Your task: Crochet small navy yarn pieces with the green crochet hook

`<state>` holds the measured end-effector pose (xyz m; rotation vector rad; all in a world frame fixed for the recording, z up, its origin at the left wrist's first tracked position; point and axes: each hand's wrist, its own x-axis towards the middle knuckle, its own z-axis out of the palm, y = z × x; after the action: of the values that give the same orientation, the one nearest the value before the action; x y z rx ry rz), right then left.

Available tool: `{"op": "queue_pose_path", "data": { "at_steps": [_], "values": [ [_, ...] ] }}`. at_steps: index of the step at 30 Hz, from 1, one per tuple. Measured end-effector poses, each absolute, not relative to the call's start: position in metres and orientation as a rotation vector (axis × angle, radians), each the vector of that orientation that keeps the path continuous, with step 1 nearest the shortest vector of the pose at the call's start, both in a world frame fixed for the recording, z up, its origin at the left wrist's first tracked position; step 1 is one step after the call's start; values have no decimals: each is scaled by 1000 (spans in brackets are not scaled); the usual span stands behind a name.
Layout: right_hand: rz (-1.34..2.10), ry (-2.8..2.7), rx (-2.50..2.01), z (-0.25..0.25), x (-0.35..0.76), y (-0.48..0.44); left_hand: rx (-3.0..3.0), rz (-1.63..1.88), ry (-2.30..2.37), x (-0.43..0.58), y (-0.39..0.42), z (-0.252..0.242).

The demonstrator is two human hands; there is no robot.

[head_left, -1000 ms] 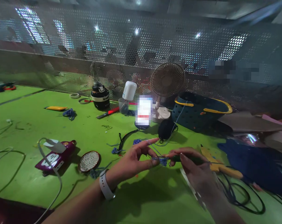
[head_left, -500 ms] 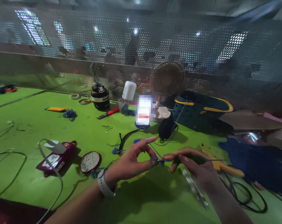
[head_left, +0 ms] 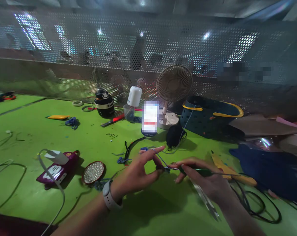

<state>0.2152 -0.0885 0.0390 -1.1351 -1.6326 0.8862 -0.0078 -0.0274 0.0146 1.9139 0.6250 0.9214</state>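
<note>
My left hand [head_left: 139, 170] pinches a small blue piece of crochet [head_left: 167, 169] between thumb and fingers. Its index finger is stretched out, with blue yarn [head_left: 161, 157] running from it down to the work. My right hand [head_left: 204, 180] grips a crochet hook [head_left: 205, 172] by its green handle, the metal tip at the crochet piece. Beyond the hands sits a dark ball [head_left: 174, 136], with a strand rising past it to the teal basket [head_left: 202, 121]. The stitches themselves are too small to make out.
A lit phone [head_left: 150, 116] stands ahead, beside a fan [head_left: 174, 83]. A black jar [head_left: 104, 104] and a red cutter [head_left: 114, 120] lie left of it. On the right are yellow-handled pliers [head_left: 236, 177] and dark cloth [head_left: 263, 167]; a purple power strip [head_left: 64, 168] lies left.
The hook has shifted slightly and more of its green handle shows. Both hands keep their hold close together. The whole view has moved a little.
</note>
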Motion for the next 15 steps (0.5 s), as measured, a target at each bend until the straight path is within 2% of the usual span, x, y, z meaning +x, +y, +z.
{"op": "queue_pose_path", "data": {
  "at_steps": [4,10,15],
  "values": [
    [533,-1885,-1147,26,208,-89,2037,966,709,-6,-29,12],
    [-1,-2286,-841,-9,211,-57,1905,920,848,0,-31,17],
    [-245,-2312,-829,0,205,-69,1637,1004,775,5,-34,16]
  ]
}}
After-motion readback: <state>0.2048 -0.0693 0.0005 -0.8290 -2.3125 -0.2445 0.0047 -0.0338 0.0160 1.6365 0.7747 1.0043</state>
